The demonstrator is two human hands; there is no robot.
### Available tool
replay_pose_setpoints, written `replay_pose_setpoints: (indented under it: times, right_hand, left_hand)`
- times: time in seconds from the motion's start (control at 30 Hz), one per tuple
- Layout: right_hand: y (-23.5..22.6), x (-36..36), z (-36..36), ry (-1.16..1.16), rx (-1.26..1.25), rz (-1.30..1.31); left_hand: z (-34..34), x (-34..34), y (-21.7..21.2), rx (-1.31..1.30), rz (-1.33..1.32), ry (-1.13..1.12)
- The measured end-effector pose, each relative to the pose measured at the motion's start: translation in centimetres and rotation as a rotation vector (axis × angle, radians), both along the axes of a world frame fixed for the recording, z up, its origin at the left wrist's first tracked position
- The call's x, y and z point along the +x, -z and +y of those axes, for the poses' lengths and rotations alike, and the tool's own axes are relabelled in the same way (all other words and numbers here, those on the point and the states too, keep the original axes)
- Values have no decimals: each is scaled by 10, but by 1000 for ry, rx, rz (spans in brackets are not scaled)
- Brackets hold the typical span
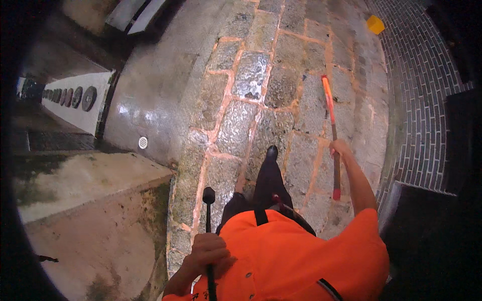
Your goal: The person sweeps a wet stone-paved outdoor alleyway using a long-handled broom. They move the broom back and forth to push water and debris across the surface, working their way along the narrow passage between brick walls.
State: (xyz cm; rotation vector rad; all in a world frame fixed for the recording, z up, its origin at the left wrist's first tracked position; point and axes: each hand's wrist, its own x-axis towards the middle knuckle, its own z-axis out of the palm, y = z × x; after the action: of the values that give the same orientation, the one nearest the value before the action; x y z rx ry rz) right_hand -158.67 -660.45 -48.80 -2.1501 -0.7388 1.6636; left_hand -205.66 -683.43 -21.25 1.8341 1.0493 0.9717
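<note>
My left hand (pixel 209 250) is closed round a thin black rod with a knob at its top (pixel 209 196). The rod stands nearly upright in front of my orange shirt, and its lower part runs down along my side. Out to the right, my right hand (pixel 341 147) grips a long stick (pixel 329 100) near its middle. Its far part is bright orange-red, the part about my fingers is dark, and the near end is red. The stick points ahead, apart from the black rod. What kind of tool either one is, I cannot tell.
Wet stone paving (pixel 251 75) with orange-toned joints runs ahead under my dark shoe (pixel 271 152). A brick wall (pixel 419 100) lines the right, with a yellow container (pixel 375 24) near it. On the left are a round drain cover (pixel 143 143), a concrete ledge (pixel 95 185) and several dark discs on a pale wall (pixel 75 113).
</note>
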Motion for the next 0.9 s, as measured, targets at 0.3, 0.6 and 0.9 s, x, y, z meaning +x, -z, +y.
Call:
replay_pose_setpoints:
  times: [0.3,0.6,0.9]
  right_hand:
    - [82,-108,87,-1352,108,-338]
    - [44,-155,138,-650,-68,414]
    - [-38,-68,238,-653,119,20]
  left_hand:
    - [167,98,-38,3,86,129]
    - [271,152,-46,20,103,339]
    - [339,152,-55,-15,129,484]
